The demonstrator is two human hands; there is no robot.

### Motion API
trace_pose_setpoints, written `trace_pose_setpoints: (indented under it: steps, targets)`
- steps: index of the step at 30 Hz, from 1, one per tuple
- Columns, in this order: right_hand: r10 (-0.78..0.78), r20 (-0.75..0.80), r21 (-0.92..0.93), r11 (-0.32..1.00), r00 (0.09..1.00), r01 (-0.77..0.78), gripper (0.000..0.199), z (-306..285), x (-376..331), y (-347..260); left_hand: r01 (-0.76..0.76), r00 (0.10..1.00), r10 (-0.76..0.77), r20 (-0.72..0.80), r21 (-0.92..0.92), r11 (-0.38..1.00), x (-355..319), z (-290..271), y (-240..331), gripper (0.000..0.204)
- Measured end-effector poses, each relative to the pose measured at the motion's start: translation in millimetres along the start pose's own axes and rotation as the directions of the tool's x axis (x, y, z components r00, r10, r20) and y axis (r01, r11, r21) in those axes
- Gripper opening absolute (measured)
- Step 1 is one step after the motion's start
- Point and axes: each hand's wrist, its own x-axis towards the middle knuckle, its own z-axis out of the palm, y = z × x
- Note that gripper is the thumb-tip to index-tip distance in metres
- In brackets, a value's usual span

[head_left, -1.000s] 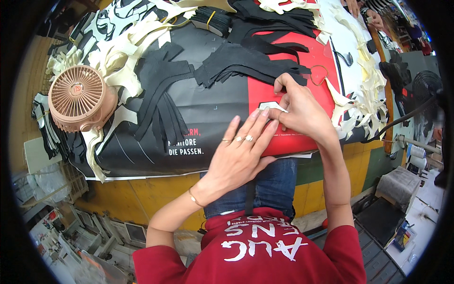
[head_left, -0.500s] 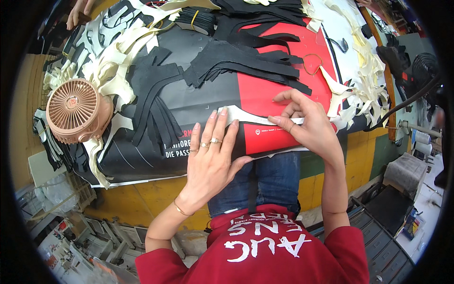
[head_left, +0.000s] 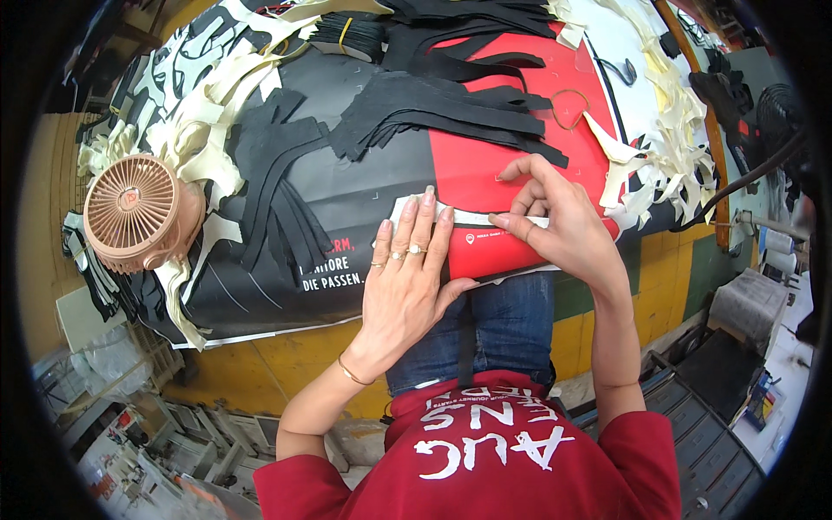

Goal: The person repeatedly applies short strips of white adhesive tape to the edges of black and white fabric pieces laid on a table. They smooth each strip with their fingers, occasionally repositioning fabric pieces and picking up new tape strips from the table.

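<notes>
Your left hand point(head_left: 407, 273) is flat on the wide end of the white strip point(head_left: 475, 218), right hand point(head_left: 562, 227) pinching its skinny part. They're farther apart than a second ago, strip's across the black-and-red sheet point(head_left: 472, 171), this side of those black pieces point(head_left: 425, 108).

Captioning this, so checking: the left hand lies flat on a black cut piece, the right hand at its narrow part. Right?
Not quite: the head view shows the cut piece is white, not black. The left hand lies flat on it, with the right hand at its narrow part.
</notes>
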Motion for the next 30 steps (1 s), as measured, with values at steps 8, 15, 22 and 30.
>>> trace_pose_setpoints:
  steps: [8, 15, 22, 30]
  targets:
    - [0.003, -0.058, -0.098, 0.995, 0.998, -0.008, 0.038, 3.1, -0.9, 1.1, -0.001, 1.0, 0.001, 0.017, 0.006, 1.0, 2.1, -1.3, 6.0, 0.082]
    - [0.099, -0.142, -0.013, 0.995, 0.985, -0.102, 0.032, -10.0, -20.4, 5.7, 0.046, 0.998, -0.051, 0.048, 0.089, 0.995, 5.9, 1.3, 24.2, 0.079]
    - [0.113, -0.239, 0.123, 0.989, 0.964, -0.086, 0.03, -5.7, -25.6, 11.7, -0.052, 0.996, 0.055, 0.067, -0.045, 0.998, 9.6, 0.8, 28.3, 0.089]
    - [0.129, -0.32, 0.056, 0.992, 0.938, -0.117, 0.033, -0.9, -20.5, 13.6, -0.095, 0.994, 0.1, 0.05, -0.084, 0.992, 16.1, -1.1, 25.1, 0.086]
